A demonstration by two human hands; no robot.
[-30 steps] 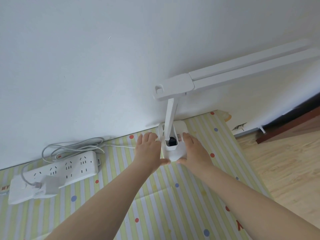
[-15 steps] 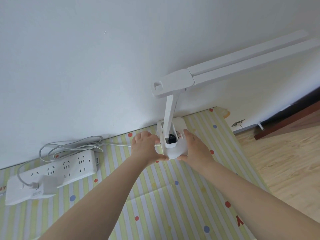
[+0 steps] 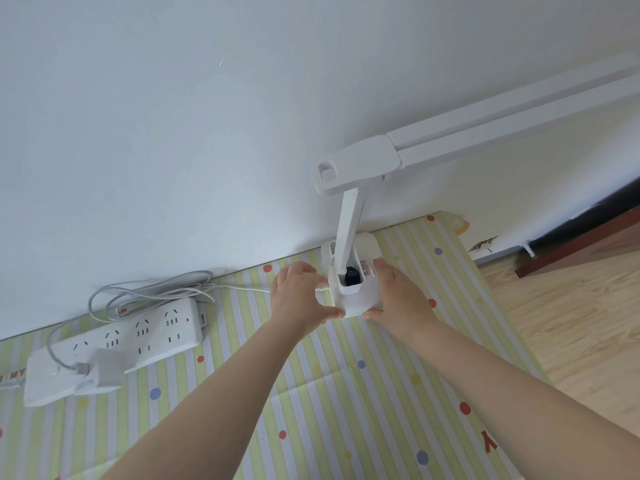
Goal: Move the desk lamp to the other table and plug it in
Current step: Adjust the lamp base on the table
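Head view: the desk lamp stands at one o'clock on the striped table, against the white wall. The left hand and right hand both grasp its base. The power strip at nine o'clock already holds an adapter; whether that is the lamp's I cannot tell. Wooden floor lies at three o'clock

Two bare arms come up from the bottom of the picture. The left hand and the right hand wear no gloves, rings or watches. No sleeves show on the arms, from wrist to picture edge.
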